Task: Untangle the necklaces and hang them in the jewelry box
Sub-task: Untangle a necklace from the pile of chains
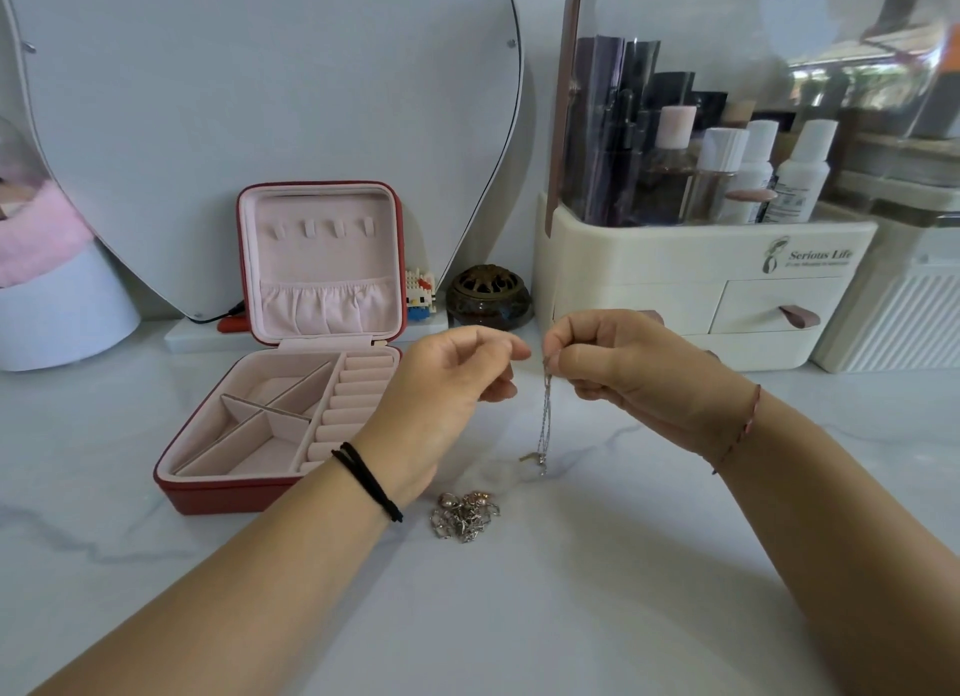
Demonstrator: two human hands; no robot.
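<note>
A white marbled counter (571,617) is spread across the foreground. Nearest on it, a small tangled heap of chains and charms (464,518) is seen lying just beside the left wrist. Just beyond, one silver necklace (544,420) is held dangling, its pendant end hung close over the counter and apart from the heap. It is pinched at the top by the right hand (618,370), with thumb and curled fingers closed on the chain, the wrist raised and the forearm angled in from the right. The left hand (447,383) is poised beside it, fingers curled and thumb and forefinger brought together. Whether a strand is caught there cannot be told. The chain is judged featherlight, limp and easily knotted, so it is best taken near the clasp and never tugged. Further back on the left, the red jewelry box (218,495) is stood open, and the hooks (307,229) in its lid are bare. Behind are set a heart-shaped mirror (260,98) and a cosmetics organizer (701,259).
</note>
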